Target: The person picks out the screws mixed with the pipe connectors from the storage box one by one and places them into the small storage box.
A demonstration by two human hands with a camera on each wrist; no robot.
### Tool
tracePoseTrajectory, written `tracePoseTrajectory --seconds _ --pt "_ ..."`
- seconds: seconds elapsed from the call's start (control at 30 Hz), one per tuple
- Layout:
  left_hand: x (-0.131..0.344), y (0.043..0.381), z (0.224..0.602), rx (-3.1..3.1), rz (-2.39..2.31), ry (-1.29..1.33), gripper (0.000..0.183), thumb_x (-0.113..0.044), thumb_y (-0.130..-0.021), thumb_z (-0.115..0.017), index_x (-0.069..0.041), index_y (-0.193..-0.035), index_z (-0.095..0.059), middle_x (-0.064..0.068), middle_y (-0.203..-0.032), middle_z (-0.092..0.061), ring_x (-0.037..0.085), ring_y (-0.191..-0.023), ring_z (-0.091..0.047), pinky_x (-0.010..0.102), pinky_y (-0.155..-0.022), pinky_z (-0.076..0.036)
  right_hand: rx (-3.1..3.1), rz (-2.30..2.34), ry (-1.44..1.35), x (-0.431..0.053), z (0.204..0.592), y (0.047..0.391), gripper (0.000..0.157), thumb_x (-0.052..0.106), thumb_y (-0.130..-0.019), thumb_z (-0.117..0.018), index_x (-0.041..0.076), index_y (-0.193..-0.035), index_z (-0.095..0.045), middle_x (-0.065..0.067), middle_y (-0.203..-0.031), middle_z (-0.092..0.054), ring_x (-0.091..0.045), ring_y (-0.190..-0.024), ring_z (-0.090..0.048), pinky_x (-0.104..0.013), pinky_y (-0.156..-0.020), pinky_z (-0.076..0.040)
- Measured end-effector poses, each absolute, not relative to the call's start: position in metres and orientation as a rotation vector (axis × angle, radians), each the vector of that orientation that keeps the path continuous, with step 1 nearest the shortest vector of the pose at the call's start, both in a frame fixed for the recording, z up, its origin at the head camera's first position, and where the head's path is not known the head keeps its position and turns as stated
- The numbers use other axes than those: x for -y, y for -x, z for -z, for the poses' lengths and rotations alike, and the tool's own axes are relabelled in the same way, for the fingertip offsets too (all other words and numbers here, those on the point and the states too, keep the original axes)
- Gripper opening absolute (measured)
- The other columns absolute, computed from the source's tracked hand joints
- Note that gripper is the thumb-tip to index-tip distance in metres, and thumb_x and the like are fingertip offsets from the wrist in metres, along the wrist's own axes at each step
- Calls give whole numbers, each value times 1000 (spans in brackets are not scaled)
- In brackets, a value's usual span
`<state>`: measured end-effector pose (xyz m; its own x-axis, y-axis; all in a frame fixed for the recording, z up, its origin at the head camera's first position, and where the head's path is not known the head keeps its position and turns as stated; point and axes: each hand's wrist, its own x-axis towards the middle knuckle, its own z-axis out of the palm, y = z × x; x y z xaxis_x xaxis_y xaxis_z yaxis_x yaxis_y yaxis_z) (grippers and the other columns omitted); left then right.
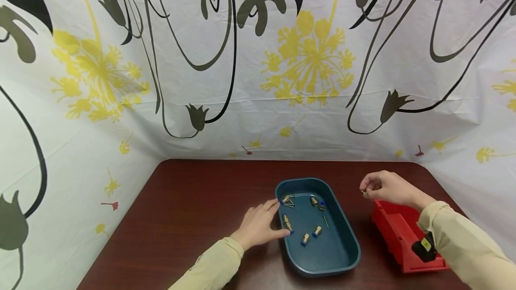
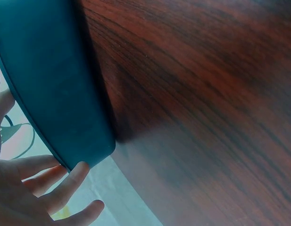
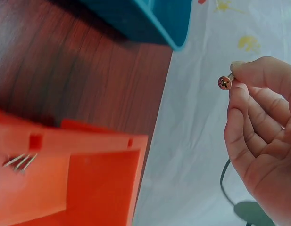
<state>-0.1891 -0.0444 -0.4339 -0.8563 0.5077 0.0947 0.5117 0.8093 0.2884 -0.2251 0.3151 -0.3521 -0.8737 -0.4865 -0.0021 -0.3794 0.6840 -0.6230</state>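
Right hand [image 3: 268,141] pinching a cross-head screw [image 3: 225,83], red bin [image 3: 88,142] with other screws [image 3: 29,163] inside, blue tray [image 3: 150,23], dark wood-grain table [image 3: 107,89]

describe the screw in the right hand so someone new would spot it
On the brown table, find the red bin on the right; in the head view, the right hand shows at its far end. The screw is pinched in that hand, its round head bearing a cross-shaped recess. Unlike the screws lying in the bin, it is held in the air.
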Motion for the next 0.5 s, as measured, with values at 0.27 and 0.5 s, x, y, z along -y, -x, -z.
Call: tracePoseTrajectory --seconds 0.27,0.5 --pt "44 189 433 2988 475 840 77 -59 -75 -55 -7 -130 -44 5 -132 -40 22 -112 -44 46 -85 -37 -2817 894 689 -340 357 219 9 2 -78 -59 8 -85 -58 -1 -75 -59 -13 -65 -55 -26 -57 -45" --pt "44 190 433 2983 457 848 78 -61 -75 -54 -7 -130 -44 5 -132 -40 22 -112 -45 45 -84 -38 -2841 903 638 -356 363 212 9 2 -78 -59 3 -87 -59 -1 -73 -58 -10 -64 -54 -25 -56 -44"
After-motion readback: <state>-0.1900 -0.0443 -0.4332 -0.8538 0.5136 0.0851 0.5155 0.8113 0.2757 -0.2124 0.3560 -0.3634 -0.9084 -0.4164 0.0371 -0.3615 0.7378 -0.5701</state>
